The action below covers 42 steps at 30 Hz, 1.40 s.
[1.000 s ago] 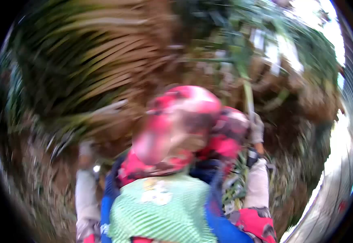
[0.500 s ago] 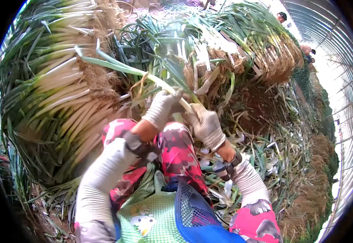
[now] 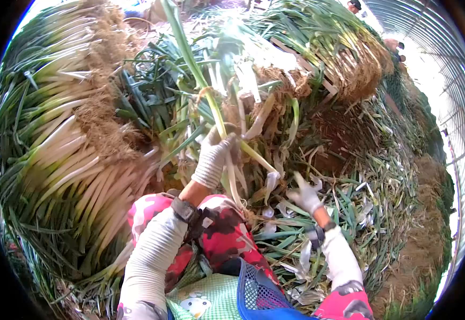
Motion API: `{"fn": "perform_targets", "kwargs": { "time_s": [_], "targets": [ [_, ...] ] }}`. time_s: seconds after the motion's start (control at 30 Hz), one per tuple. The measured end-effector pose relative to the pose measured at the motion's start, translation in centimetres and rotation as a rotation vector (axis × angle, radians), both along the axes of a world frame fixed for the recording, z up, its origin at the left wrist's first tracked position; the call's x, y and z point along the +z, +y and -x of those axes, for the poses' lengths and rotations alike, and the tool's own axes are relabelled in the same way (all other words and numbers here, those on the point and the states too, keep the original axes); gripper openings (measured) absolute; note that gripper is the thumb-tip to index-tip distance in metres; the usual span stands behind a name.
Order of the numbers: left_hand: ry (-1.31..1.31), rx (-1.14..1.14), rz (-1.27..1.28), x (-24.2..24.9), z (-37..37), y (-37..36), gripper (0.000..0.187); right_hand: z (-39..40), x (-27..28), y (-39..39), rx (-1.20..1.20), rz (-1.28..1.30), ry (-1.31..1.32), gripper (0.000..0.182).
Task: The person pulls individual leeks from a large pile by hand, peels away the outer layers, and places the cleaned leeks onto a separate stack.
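My gloved left hand (image 3: 216, 157) is closed around a long green onion (image 3: 213, 109), just in front of my knees. Its green leaves rise up and away to the left, and its pale shank comes out below my fist, with roots at the lower end. From the same fist a second pale strip or stalk (image 3: 260, 159) slants down to the right, ending in a limp whitish skin. My gloved right hand (image 3: 305, 196) is off to the right, fingers apart and holding nothing, over scattered peelings (image 3: 360, 213).
A big stack of green onions (image 3: 67, 144), roots facing inward, fills the left side. Another rooty bundle (image 3: 350, 58) lies at the back right, with loose leaves before it. A curved tunnel wall (image 3: 435, 32) runs along the right, where people (image 3: 354, 6) are partly visible.
My right hand has let go of the onion and swung right and down, opening. My left hand has moved slightly lower, and the onion has turned from slanting left to nearly upright.
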State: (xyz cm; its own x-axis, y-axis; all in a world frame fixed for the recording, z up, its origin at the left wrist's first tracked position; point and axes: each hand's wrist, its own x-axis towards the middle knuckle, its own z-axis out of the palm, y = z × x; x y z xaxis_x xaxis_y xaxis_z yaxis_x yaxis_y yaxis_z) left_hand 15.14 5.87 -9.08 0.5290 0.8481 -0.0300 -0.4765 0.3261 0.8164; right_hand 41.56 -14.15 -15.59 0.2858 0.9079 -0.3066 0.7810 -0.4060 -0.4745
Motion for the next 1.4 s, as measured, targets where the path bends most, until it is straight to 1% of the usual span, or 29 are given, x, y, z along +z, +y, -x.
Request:
{"fn": "perform_targets", "kwargs": {
  "time_s": [0.03, 0.1, 0.13, 0.2, 0.27, 0.3, 0.33, 0.37, 0.4, 0.43, 0.47, 0.53, 0.57, 0.63, 0.7, 0.77, 0.87, 0.9, 0.97, 1.0, 1.03, 1.1, 1.17, 1.23, 1.27, 1.3, 1.33, 1.37, 1.4],
  "targets": [
    [-0.056, -0.079, -0.016, -0.2, -0.5, -0.3, 0.023, 2.0, 2.0, 4.4, 0.015, -0.277, 0.336, 0.09],
    [-0.038, -0.139, 0.055, 0.8, -1.0, -1.6, 0.022, 5.4, 8.0, 12.6, 0.204, -0.41, 0.356, 0.097],
    [-0.034, -0.158, 0.047, 0.8, -1.2, -1.9, 0.023, 7.6, 10.1, 15.8, 0.226, -0.568, 0.459, 0.086],
    [-0.022, -0.204, 0.032, 0.8, -1.1, -1.9, 0.024, 9.2, 11.6, 21.0, 0.245, -0.644, 0.524, 0.061],
    [-0.001, -0.128, 0.054, 1.9, -0.3, -1.6, 0.024, 9.3, 11.0, 24.0, 0.229, -0.463, 0.462, 0.035],
    [0.014, -0.091, 0.077, 2.0, 0.3, -1.4, 0.024, 9.6, 11.7, 23.3, 0.272, -0.543, 0.142, 0.021],
    [0.021, -0.049, 0.042, 1.4, 1.4, -0.2, 0.022, 7.3, 9.4, 22.6, 0.24, -0.607, 0.225, 0.02],
    [-0.028, 0.041, 0.072, 1.7, 2.4, 0.4, 0.021, 5.5, 9.5, 20.5, 0.117, -0.615, 0.219, 0.02],
    [-0.11, 0.124, 0.078, 1.2, 3.5, 1.3, 0.02, 0.9, 6.1, 19.1, 0.019, -0.606, 0.161, 0.023],
    [-0.168, 0.16, 0.082, 1.2, 4.7, 2.2, 0.02, -2.7, 4.9, 16.6, -0.185, -0.314, -0.1, 0.024],
    [-0.258, 0.202, 0.121, 1.9, 5.4, 2.4, 0.019, -5.1, 4.6, 14.1, -0.325, 0.138, -0.338, 0.027],
    [-0.298, 0.24, 0.142, 1.6, 6.9, 3.4, 0.018, -10.4, -2.8, 7.6, -0.563, 0.247, -0.547, 0.044],
    [-0.305, 0.268, 0.139, 1.3, 7.2, 3.5, 0.018, -7.9, -2.5, 6.5, -0.516, 0.329, -0.864, 0.052],
    [-0.269, 0.227, 0.195, 1.0, 7.2, 3.6, 0.018, -6.2, -4.3, 7.2, -0.165, 0.174, -0.564, 0.063],
    [-0.225, 0.195, 0.26, 1.3, 6.9, 3.7, 0.018, -3.3, -8.0, 10.3, -0.001, -0.066, -0.324, 0.075],
    [-0.104, 0.218, 0.282, 1.4, 6.1, 3.5, 0.02, 0.6, -8.2, 14.0, 0.032, 0.077, -0.22, 0.085],
    [-0.057, 0.192, 0.276, 0.7, 5.5, 3.2, 0.022, 0.4, -16.5, 14.4, 0.034, 0.213, -0.268, 0.071],
    [-0.016, 0.154, 0.253, 0.2, 5.7, 3.3, 0.025, 1.3, -15.0, 14.4, -0.004, 0.39, -0.092, 0.065],
    [0.043, 0.173, 0.249, 0.0, 5.3, 3.1, 0.027, 3.1, -14.8, 12.9, 0.192, 0.3, -0.111, 0.057],
    [0.04, 0.158, 0.218, -0.3, 4.9, 2.9, 0.031, 4.1, -12.5, 12.3, 0.142, 0.205, -0.095, 0.05],
    [0.087, 0.172, 0.205, 0.0, 4.3, 2.5, 0.034, 4.4, -10.7, 11.8, 0.017, 0.073, -0.085, 0.052],
    [0.145, 0.151, 0.223, -1.4, 2.9, 2.3, 0.034, 5.4, -2.8, 11.9, 0.087, -0.045, -0.174, 0.04],
    [0.228, 0.133, 0.333, -3.0, 1.1, 1.3, 0.036, 7.2, 2.3, 11.6, 0.138, -0.281, -0.43, 0.03],
    [0.104, -0.044, 0.535, -6.0, -0.2, 1.7, 0.04, 10.4, 7.4, 11.2, 0.113, -0.384, -0.477, 0.027],
    [-0.067, -0.132, 0.531, -4.9, -0.3, 1.0, 0.039, 11.3, 7.6, 11.0, 0.12, -0.343, -0.538, 0.027],
    [-0.143, -0.014, 0.669, -4.0, -1.1, 0.9, 0.037, 12.3, 7.7, 10.9, 0.13, -0.301, -0.594, 0.027],
    [-0.249, 0.032, 0.679, -3.4, -1.2, 1.1, 0.035, 13.8, 8.9, 10.2, 0.208, -0.448, -0.633, 0.031],
    [-0.357, 0.077, 0.694, -3.1, -1.3, 1.2, 0.033, 14.1, 8.9, 9.7, 0.271, -0.422, -0.639, 0.036],
    [-0.29, 0.104, 0.678, -3.3, -1.1, 1.2, 0.031, 14.1, 8.9, 8.8, 0.303, -0.357, -0.46, 0.037]
  ]
}}
